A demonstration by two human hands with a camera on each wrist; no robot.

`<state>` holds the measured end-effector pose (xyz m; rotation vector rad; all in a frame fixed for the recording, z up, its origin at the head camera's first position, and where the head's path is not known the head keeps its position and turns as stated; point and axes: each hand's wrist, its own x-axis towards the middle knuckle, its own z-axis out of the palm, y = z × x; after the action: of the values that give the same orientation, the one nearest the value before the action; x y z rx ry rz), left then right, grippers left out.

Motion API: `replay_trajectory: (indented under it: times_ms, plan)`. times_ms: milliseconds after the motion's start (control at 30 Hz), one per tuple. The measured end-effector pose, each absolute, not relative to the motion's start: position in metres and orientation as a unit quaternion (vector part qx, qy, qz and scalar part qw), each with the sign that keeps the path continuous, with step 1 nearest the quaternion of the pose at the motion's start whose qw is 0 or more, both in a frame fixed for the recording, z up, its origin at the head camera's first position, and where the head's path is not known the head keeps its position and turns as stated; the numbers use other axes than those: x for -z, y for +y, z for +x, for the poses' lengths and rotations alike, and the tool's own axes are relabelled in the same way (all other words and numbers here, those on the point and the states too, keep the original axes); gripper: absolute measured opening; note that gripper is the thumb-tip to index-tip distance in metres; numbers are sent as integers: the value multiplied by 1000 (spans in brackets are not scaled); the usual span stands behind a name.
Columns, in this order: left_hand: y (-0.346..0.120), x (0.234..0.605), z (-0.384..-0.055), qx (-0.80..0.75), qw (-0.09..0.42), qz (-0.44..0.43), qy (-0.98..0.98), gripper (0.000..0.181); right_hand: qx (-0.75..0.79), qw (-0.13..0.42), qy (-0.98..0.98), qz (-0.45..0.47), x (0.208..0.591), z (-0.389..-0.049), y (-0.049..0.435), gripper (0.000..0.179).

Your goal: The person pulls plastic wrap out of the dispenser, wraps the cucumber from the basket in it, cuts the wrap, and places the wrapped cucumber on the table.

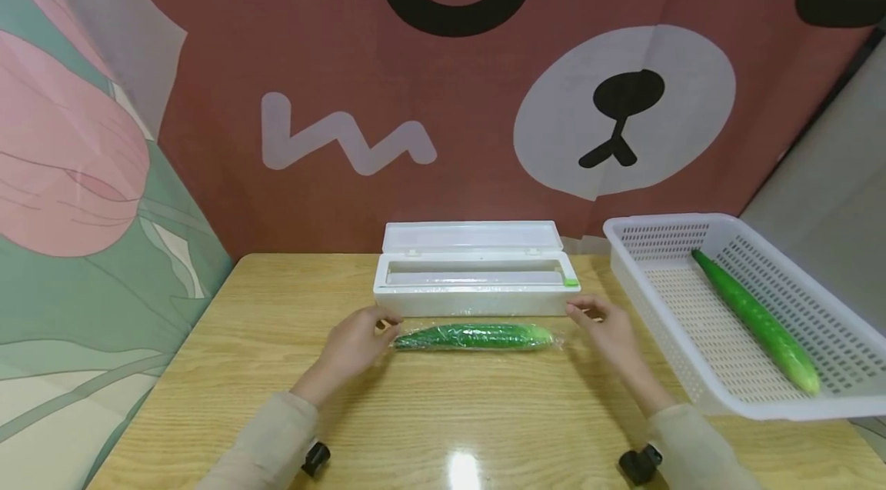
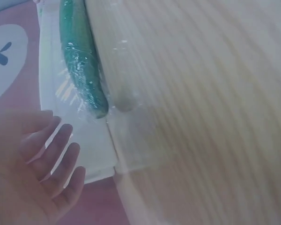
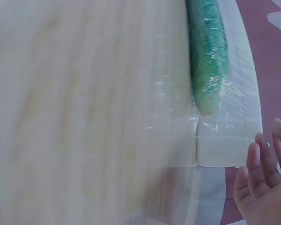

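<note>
On the wooden table lies a green cucumber (image 1: 474,336), with shiny cling film (image 3: 229,126) over and around it. Just behind it stands a white cling film dispenser (image 1: 477,301), lid up, a roll visible inside. My left hand (image 1: 358,340) is by the cucumber's dark left end, thumb and forefinger together, seemingly pinching the film's edge. At the dispenser's front right corner, my right hand (image 1: 607,328) has thumb and forefinger together too, apparently on the film. The other fingers of both hands spread loosely. The clear film is hard to see at the fingertips.
To the right stands a white plastic basket (image 1: 720,398) with a second cucumber (image 1: 757,321) inside. A small green slider (image 1: 571,282) sits at the dispenser's right end. Behind the table hangs a printed curtain (image 1: 332,205).
</note>
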<state>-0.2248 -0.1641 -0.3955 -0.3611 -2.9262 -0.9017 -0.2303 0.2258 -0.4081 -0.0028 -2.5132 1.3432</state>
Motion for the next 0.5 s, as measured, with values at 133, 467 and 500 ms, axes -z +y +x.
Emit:
replay_trajectory:
  times_ms: [133,467,500]
  plan:
    - [-159,391,-223,286,45,-132,-948,16,-490,189,-851,-17,406,-232,226,21]
    - [-145,382,-219,291,51,-163,-942,15,-517,180,-837,-14,403,-244,228,48]
    - [-144,382,-219,290,51,-166,-941,15,-517,174,-838,-10,403,-246,229,51]
